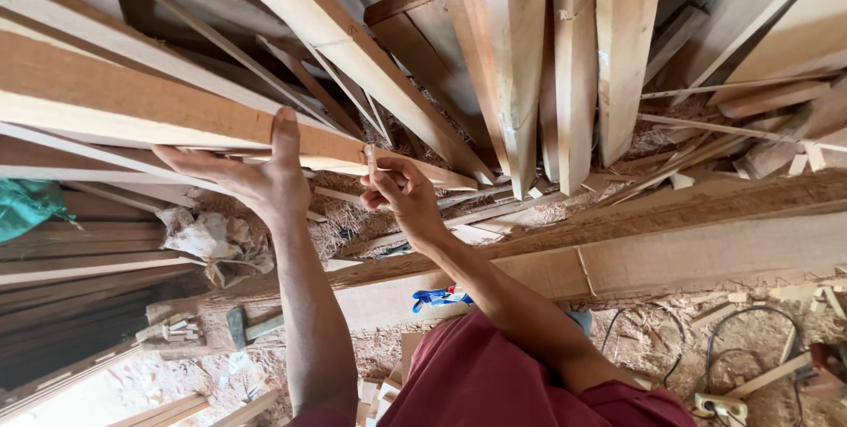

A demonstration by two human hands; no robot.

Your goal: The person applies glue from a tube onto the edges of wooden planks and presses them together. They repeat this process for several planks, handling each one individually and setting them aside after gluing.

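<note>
Grip details: the left hand (256, 176) lies spread flat against a long plank (132, 109), thumb up its face, clasping nothing; the right hand (401, 193) pinches a small pale stub (371, 161) at the plank's end. No mark shows yet. A hammer (243, 325) lies below amid sawdust.
</note>
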